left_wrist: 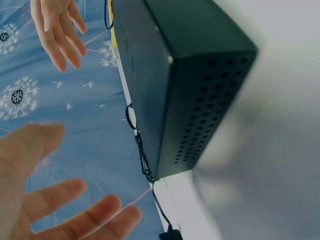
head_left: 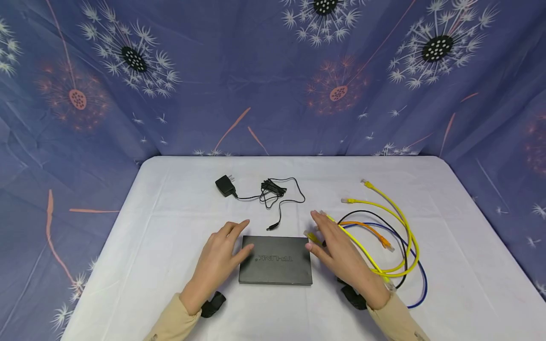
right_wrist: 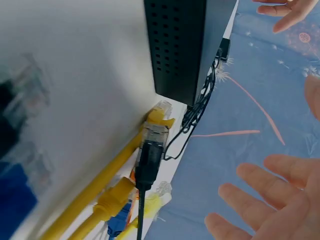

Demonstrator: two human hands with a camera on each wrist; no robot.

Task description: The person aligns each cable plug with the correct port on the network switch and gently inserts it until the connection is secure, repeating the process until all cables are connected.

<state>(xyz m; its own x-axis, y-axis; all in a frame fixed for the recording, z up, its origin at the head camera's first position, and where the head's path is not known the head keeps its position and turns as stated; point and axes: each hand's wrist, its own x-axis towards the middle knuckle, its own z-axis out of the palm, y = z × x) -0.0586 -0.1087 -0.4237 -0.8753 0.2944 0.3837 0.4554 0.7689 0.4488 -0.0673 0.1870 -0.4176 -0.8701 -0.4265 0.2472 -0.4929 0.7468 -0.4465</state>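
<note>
Loose network cables (head_left: 410, 239) spread over the worktop (head_left: 290, 315) to your right. The black TP-LINK box (head_left: 275, 272) lies flat between your left hand (head_left: 219, 251) and right hand (head_left: 341, 253), both empty, fingers loose. Best bring both in evenly, right fingertips clear of cable ends. Beyond sit the adapter (head_left: 225, 186) and its barrel plug (head_left: 273, 227).

A dark grey, flat rectangular box (head_left: 275, 267) of what looks like painted metal shows a smooth, matt top and a side pierced with small holes. Smooth plastic sheathing covers round yellow cables (head_left: 406, 226); a glossy, clear plastic plug (right_wrist: 155, 132) tips a thin black cable (right_wrist: 141, 210). The black, blocky power adapter (head_left: 224, 186) is plastic, the printed blue curtain (head_left: 204, 104) softly creased cloth, the white worktop (head_left: 128, 265) smooth-surfaced.
</note>
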